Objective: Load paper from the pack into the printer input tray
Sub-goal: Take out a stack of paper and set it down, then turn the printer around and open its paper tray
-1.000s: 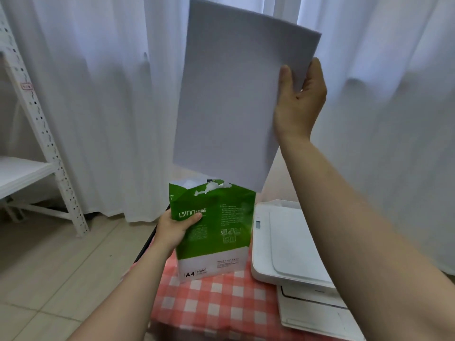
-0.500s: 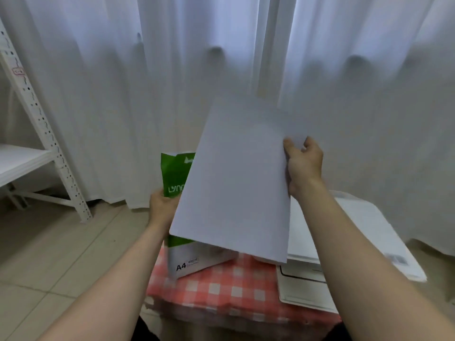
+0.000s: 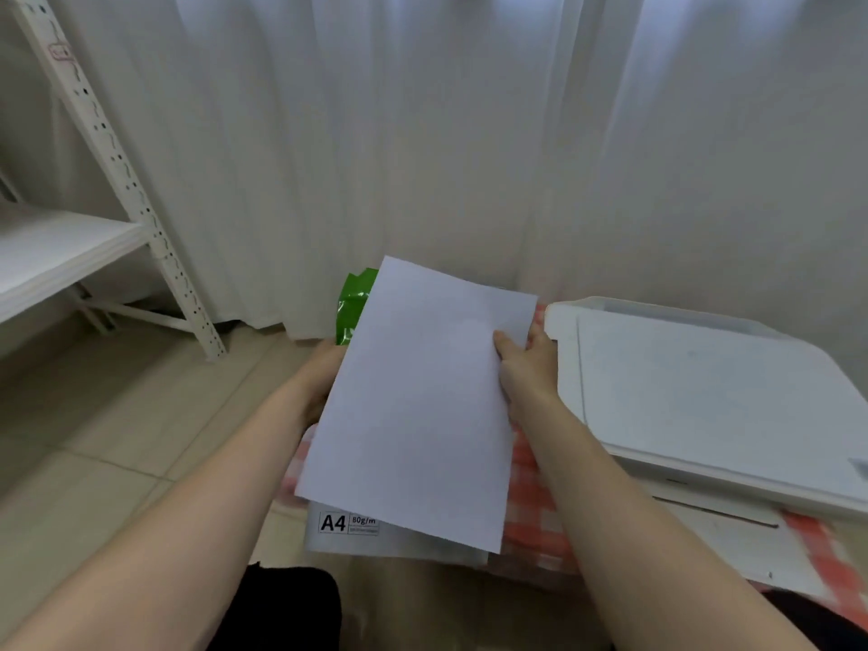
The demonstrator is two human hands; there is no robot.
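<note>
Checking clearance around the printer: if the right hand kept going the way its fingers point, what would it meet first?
Probably the white curtain; the right hand, pinching the paper sheets, points away, left of the printer. Depth unclear.

Place: a room in a home, a corner used for printing
Window side: white sheer curtains (image 3: 422, 133) hang from 10 to 2 o'clock, reaching down to the floor
Floor: pale beige tiles (image 3: 94, 439) at 8 to 9 o'clock
Storage: a white slotted-metal shelf rack (image 3: 117, 180) at 10 o'clock, beside the curtains
Work surface: a low table under a red-and-white checked cloth (image 3: 530, 509) at 5 o'clock
Equipment: a white home printer (image 3: 704, 392) on the cloth at 3 o'clock, and a green-and-white A4 paper pack (image 3: 352, 303) near 12 o'clock
</note>
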